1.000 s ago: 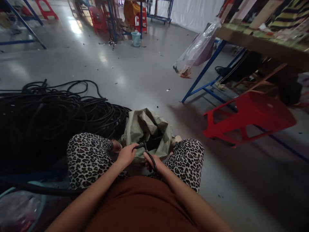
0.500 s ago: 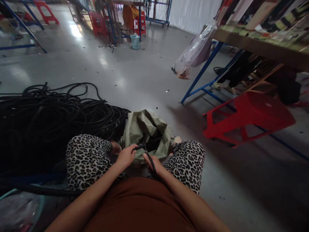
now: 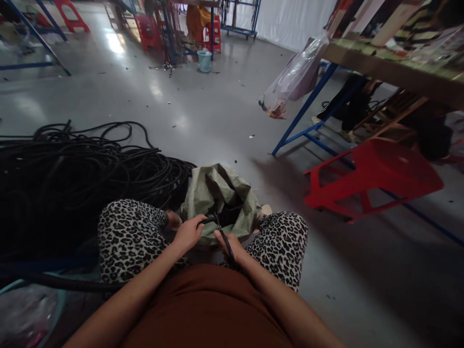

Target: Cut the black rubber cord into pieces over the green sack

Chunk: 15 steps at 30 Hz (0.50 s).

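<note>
Left hand [image 3: 188, 234] closed on a smooth black round cord [image 3: 208, 220]; right hand [image 3: 231, 246] wrapped round the dark handles of what look like scissors [image 3: 226, 239]. Hands near each other, not touching. Cord's end is at the blades, over the near part of the sack's mouth; blur and dark behind make it hard to say if they touch it.

Cord points right, long axis roughly crosswise to the body. Scissors run away from the body, tips slightly left.

Sack [image 3: 198, 188]: dull green woven plastic, creased, uneven round rim, dark inside. Leopard-print knees flank it, so side room is tight. Looped black cord heap [image 3: 116, 162] lies left, close to the sack. Smooth grey floor [image 3: 213, 121] gives open room beyond; tipped red plastic stool [image 3: 395, 166] well apart, right.
</note>
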### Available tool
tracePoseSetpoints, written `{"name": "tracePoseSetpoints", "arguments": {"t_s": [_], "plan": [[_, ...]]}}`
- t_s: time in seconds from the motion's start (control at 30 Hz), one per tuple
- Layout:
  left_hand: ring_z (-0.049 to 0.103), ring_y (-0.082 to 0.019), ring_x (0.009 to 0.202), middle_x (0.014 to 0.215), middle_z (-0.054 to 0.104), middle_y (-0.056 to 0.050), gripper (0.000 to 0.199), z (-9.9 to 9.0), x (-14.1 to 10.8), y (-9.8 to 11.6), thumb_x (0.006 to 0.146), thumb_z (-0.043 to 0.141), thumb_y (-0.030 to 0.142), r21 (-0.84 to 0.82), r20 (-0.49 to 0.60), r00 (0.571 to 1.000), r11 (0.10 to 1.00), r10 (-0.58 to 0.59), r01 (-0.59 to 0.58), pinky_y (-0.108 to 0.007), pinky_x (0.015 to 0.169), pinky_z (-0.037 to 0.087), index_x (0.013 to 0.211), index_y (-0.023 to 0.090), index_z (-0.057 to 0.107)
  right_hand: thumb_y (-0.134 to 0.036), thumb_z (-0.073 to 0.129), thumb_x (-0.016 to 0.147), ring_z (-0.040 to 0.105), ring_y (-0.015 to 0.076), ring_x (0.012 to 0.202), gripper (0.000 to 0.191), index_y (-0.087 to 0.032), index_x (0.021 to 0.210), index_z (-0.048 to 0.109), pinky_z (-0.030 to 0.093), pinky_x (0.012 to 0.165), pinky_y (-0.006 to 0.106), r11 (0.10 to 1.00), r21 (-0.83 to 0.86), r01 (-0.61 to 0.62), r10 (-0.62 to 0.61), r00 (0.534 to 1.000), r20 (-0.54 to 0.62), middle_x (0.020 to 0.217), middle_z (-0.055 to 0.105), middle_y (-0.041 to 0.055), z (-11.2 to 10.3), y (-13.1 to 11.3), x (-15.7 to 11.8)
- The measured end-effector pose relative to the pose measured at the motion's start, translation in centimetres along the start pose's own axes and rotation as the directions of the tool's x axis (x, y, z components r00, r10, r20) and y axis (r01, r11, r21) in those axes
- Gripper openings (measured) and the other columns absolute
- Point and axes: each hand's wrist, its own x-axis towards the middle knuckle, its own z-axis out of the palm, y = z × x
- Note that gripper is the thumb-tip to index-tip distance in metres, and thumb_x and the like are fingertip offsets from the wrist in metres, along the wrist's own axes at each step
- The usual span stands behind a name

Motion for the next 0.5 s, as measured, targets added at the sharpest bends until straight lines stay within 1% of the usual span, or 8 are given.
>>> {"name": "tracePoseSetpoints", "arguments": {"t_s": [0.13, 0.23, 0.37, 0.5], "plan": [[0.057, -0.017, 0.102, 0.111, 0.063, -0.001, 0.034, 0.21, 0.05, -0.15, 0.08, 0.043, 0.024, 0.005, 0.01, 1.0, 1.0, -0.025, 0.025, -0.026, 0.09, 0.041, 0.11, 0.025, 0.058, -0.062, 0.039, 0.078, 0.04, 0.01, 0.043, 0.055, -0.013, 0.056, 0.051, 0.031, 0.043, 0.021, 0.988, -0.147, 0.043, -0.051, 0.997, -0.051, 0.043, 0.038, -0.0008, 0.0, 0.01, -0.05], [0.057, -0.016, 0.102, 0.111, 0.063, -0.001, 0.034, 0.4, 0.12, -0.37, 0.08, 0.042, 0.024, 0.014, 0.018, 0.999, 0.999, -0.03, 0.03, -0.026, 0.091, 0.041, 0.111, 0.024, 0.058, -0.062, 0.037, 0.079, 0.041, 0.0107, 0.045, 0.058, -0.012, 0.056, 0.054, 0.031, 0.043, 0.021, 0.973, -0.221, 0.059, -0.079, 0.994, -0.08, 0.044, 0.04, 0.0004, 0.07, 0.27, -0.04], [0.057, -0.017, 0.103, 0.112, 0.063, -0.001, 0.035, 0.59, 0.23, -0.62, 0.08, 0.042, 0.023, 0.039, 0.02, 1.0, 0.999, -0.005, 0.004, -0.027, 0.09, 0.041, 0.111, 0.024, 0.057, -0.062, 0.036, 0.079, 0.042, 0.0105, 0.044, 0.059, -0.012, 0.052, 0.052, 0.03, 0.041, 0.02, 0.959, -0.263, 0.103, -0.134, 0.986, -0.101, 0.043, 0.041, 0.0007, 0.19, 0.57, -0.02], [0.057, -0.018, 0.102, 0.11, 0.064, -0.002, 0.034, 0.67, 0.32, -0.84, 0.08, 0.042, 0.026, 0.048, 0.016, 1.0, 0.999, -0.007, 0.006, -0.029, 0.089, 0.042, 0.111, 0.024, 0.057, -0.061, 0.037, 0.079, 0.041, 0.0102, 0.04, 0.057, -0.015, 0.049, 0.047, 0.028, 0.039, 0.02, 0.959, -0.271, 0.076, -0.106, 0.989, -0.098, 0.041, 0.039, 0.0002, 0.25, 0.38, -0.11]]}}
